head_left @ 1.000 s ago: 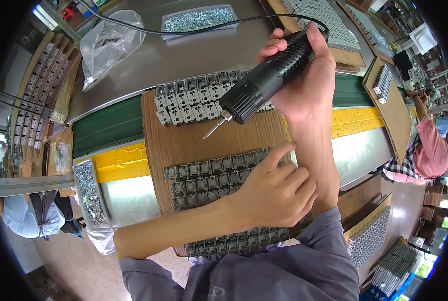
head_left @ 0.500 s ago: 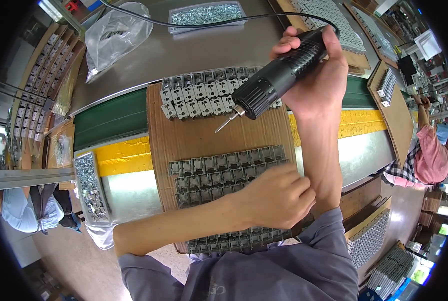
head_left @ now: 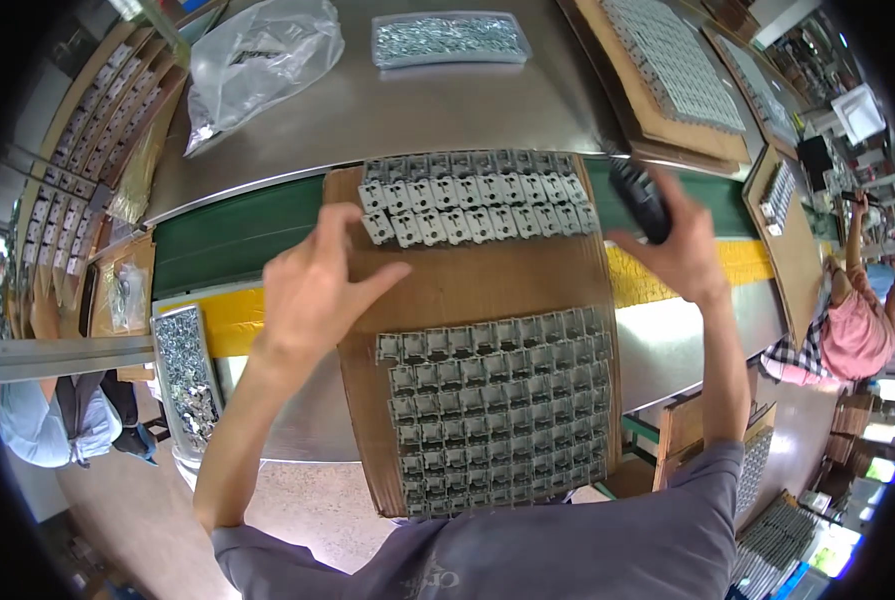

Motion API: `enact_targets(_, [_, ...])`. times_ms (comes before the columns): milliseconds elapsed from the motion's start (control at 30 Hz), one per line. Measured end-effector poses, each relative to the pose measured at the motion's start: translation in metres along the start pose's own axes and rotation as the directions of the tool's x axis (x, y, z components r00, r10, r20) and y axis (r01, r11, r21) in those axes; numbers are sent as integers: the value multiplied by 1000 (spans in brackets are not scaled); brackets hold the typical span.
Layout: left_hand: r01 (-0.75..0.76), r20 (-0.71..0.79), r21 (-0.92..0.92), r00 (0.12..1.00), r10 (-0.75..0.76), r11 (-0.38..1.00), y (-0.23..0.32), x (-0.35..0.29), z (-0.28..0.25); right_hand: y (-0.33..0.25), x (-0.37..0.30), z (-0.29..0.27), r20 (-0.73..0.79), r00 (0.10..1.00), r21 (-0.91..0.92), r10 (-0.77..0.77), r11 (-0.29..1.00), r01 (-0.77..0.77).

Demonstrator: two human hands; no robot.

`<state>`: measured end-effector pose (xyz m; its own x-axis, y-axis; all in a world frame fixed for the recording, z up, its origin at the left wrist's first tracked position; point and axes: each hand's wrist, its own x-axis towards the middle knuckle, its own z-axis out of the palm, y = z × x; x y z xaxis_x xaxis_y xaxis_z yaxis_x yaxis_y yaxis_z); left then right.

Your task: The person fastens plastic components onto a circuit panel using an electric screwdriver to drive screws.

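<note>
My left hand (head_left: 312, 285) is open and empty, its thumb and fingers spread beside the left end of the upper rows of small metal parts (head_left: 477, 207). Those parts show pale, punched plates on a brown board (head_left: 467, 285). At the board's upper right, my right hand (head_left: 685, 245) is around a black electric screwdriver (head_left: 639, 203); both are smeared by motion. Its thumb points left below the tool, and the other fingers are partly hidden. The screwdriver's bit cannot be made out. Several rows of grey open-topped metal housings (head_left: 497, 410) fill the board's near half.
A tray of small screws (head_left: 452, 42) and a clear plastic bag (head_left: 262, 65) lie on the far metal table. Another tray of small metal pieces (head_left: 187, 375) stands at left. Boards loaded with parts (head_left: 672, 75) are at far right. People sit at both sides.
My left hand has moved from above the near housings to the upper left and opened. My right hand has lowered and shifted right with the screwdriver, uncovering the upper rows.
</note>
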<state>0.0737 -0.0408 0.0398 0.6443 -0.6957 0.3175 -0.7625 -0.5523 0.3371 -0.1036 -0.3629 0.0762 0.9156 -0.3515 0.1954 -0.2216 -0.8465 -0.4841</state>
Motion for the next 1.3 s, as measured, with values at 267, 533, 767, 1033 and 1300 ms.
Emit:
enact_targets(267, [20,18,-117,1000,-18,993,-8,9,34,-14,7,48,172,981,52,93,993,-103])
enact_targets(533, [-100,32,-233,993,111,967,-14,-2,30,-11,-10,48,162,986,95,-24,995,8])
enact_targets(767, [-77,101,-273,989,108,959,-11,-12,23,-12,-21,44,221,975,99,19,994,-42])
enact_targets(1033, [-24,194,-73,980,38,997,7,-3,0,-9,-22,31,236,972,127,2,991,-33])
enact_targets(1300, [-320,-68,-347,946,317,882,67,34,27,-29,-7,-18,-598,801,563,19,722,403])
